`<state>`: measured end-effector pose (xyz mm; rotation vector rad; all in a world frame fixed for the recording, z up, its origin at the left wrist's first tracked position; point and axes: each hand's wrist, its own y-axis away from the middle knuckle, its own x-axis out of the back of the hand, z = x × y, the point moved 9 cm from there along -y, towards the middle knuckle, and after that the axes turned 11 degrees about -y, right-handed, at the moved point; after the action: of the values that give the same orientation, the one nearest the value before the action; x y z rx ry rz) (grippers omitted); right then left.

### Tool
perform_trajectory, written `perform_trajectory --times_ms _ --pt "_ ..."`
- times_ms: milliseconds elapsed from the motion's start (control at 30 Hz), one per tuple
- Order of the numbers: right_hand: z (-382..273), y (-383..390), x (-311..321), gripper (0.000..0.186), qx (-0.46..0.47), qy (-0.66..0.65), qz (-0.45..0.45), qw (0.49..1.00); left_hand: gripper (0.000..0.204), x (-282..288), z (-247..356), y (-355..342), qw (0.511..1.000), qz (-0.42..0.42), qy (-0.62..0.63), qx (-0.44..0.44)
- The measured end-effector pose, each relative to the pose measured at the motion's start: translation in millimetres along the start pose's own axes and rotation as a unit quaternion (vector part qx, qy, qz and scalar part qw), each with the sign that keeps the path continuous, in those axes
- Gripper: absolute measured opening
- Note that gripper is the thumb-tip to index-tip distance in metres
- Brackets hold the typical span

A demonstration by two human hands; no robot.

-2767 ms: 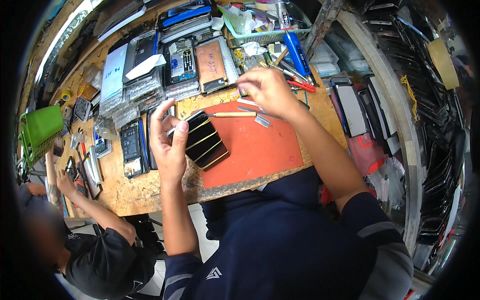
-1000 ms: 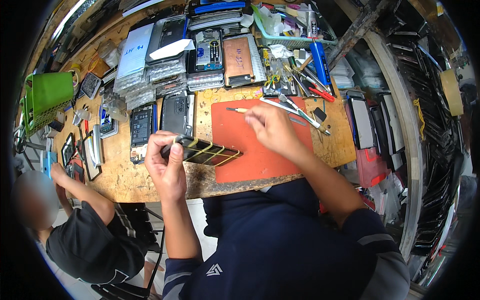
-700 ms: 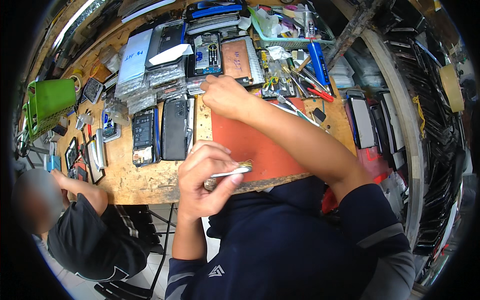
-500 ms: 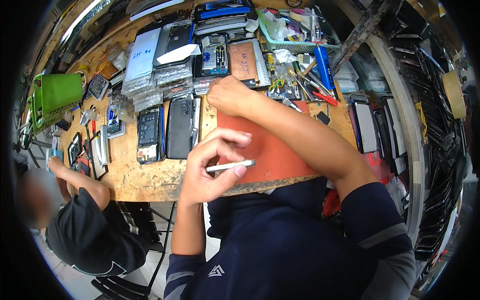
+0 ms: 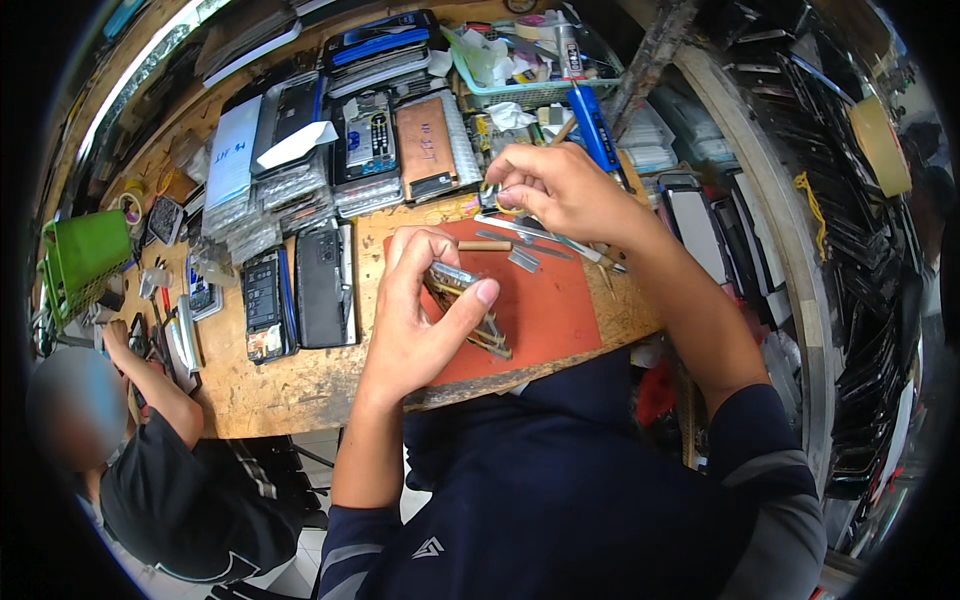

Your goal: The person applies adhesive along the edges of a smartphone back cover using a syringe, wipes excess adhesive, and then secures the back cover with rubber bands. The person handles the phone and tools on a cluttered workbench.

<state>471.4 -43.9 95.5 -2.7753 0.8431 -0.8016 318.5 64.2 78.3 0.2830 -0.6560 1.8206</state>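
Observation:
My left hand (image 5: 405, 325) is closed around a small opened phone (image 5: 455, 277), tilted above the red mat (image 5: 550, 335). Its silver edge shows between finger and thumb, with gold and dark inner parts below. My right hand (image 5: 575, 195) is over the far right of the mat, fingers curled and pinched near a small yellowish thing; what they grip, if anything, I cannot make out. Just under the right hand lie a wooden-handled tool (image 5: 484, 246), a flat metal blade (image 5: 523, 260) and slim metal tools (image 5: 515, 228).
Stacked phone parts in bubble wrap (image 5: 265, 215) stand at the back left. Opened phones (image 5: 268, 300) lie left of the mat. A pale green basket (image 5: 520, 92) and a blue tool (image 5: 594, 125) are behind my right hand. At the far left sits another person (image 5: 190, 480).
My right hand has moved from the mat's far left edge to the right. The phone in my left hand has turned from edge-on to show its insides. Several tools now lie on the mat.

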Motion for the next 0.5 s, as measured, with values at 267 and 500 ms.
perform_trajectory --times_ms 267,500 --pt "-40 40 9 0.008 0.122 -0.037 0.048 0.991 0.029 -12 -10 -10 0.991 0.070 0.086 0.070" --pt "-45 47 -19 0.012 0.185 -0.031 0.162 0.969 0.019 -15 -7 -7 0.994 0.077 0.044 0.068"
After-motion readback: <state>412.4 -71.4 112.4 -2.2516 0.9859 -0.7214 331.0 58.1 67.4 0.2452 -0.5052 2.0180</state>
